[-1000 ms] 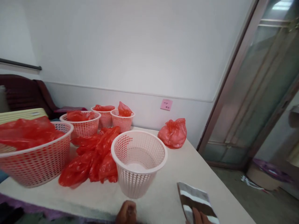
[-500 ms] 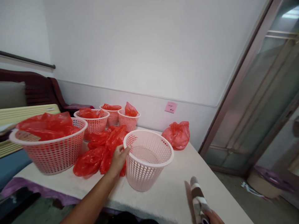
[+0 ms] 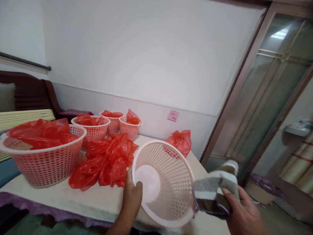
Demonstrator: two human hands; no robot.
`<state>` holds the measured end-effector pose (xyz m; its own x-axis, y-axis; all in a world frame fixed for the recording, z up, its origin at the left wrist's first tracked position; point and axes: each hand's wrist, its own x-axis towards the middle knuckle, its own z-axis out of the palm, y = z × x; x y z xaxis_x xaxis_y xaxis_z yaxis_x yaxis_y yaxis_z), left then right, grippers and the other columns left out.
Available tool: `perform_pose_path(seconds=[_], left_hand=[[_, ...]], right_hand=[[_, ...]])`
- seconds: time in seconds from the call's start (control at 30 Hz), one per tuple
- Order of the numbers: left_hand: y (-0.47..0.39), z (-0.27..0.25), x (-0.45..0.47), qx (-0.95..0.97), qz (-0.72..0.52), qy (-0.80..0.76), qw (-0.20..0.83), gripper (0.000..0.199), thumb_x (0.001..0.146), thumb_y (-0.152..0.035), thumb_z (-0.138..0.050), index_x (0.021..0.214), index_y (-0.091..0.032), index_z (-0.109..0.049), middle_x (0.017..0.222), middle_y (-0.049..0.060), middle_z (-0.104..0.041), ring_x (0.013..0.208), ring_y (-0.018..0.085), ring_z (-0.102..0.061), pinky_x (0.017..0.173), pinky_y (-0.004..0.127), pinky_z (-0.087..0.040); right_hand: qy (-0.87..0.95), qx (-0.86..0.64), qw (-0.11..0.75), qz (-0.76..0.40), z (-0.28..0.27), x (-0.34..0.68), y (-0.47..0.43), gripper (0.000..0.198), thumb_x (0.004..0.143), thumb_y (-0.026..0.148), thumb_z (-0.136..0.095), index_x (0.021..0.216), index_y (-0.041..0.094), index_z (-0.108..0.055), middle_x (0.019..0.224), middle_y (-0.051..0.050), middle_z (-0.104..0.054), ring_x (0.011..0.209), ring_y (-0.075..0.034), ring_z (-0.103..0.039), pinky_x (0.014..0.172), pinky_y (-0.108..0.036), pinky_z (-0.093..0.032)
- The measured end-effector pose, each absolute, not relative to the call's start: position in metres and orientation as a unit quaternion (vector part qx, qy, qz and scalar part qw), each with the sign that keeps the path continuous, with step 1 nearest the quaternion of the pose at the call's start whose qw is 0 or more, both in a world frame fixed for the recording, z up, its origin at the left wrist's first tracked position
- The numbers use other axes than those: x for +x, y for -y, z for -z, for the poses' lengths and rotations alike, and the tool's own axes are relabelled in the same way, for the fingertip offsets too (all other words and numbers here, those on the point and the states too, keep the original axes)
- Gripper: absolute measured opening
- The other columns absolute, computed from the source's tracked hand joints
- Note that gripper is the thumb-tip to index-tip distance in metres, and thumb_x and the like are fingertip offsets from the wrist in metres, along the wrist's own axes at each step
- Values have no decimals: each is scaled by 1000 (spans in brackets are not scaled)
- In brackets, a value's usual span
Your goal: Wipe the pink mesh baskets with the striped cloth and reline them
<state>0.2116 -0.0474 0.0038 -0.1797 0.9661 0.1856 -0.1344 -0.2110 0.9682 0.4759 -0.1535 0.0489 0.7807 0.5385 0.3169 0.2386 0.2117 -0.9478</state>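
Observation:
My left hand (image 3: 132, 194) is closed on the rim of a pale pink plastic basket (image 3: 174, 176), its thumb inside. The basket is tilted, its mouth toward me, and nothing shows inside. In my right hand (image 3: 245, 210) is a folded towel (image 3: 217, 187) with grey, white and brown stripes. The towel reaches the basket's right rim. Left of the basket, crumpled red plastic bags (image 3: 114, 160) lie on the table. A bunched-up red bag (image 3: 181, 142) sits behind it, near the wall.
A large pink basket (image 3: 46, 166) with red plastic in it stands at the left. Several smaller ones, such as this basket (image 3: 95, 130), stand farther back with red bags. The pale tabletop (image 3: 97, 202) meets a wall bearing a pink note (image 3: 173, 115). A glass door (image 3: 249, 98) is at right.
My left hand has tipped the basket toward me. The towel has come up off the table in my right hand, over to the basket's right side. The view has shifted slightly right.

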Motion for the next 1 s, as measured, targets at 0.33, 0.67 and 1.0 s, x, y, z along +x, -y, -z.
perform_pose_path(seconds=[0.33,0.67,1.0], left_hand=[[88,29,229,528,-607,-362,471,53,80,-22,-51,133,-17,-47,136,14,-56,131,25,-48,109,38,-38],[82,42,211,529,-584,-398,470,58,75,-10,-47,133,-17,-49,144,11,-50,138,23,-39,116,37,-27],[81,30,203,477,-582,-433,497,67,67,-8,-46,132,-18,-50,135,7,-58,130,23,-49,111,34,-35]], right_hand=[[804,-476,340,111,-68,319,110,46,78,14,-54,124,23,-54,123,-11,-56,110,-26,-51,96,-45,-42],[817,-508,216,169,-84,314,87,54,76,18,-57,129,21,-49,128,-12,-53,123,-30,-40,104,-51,-29],[686,-629,255,261,-89,378,57,51,74,13,-54,125,15,-50,118,-14,-61,110,-30,-49,95,-46,-32]])
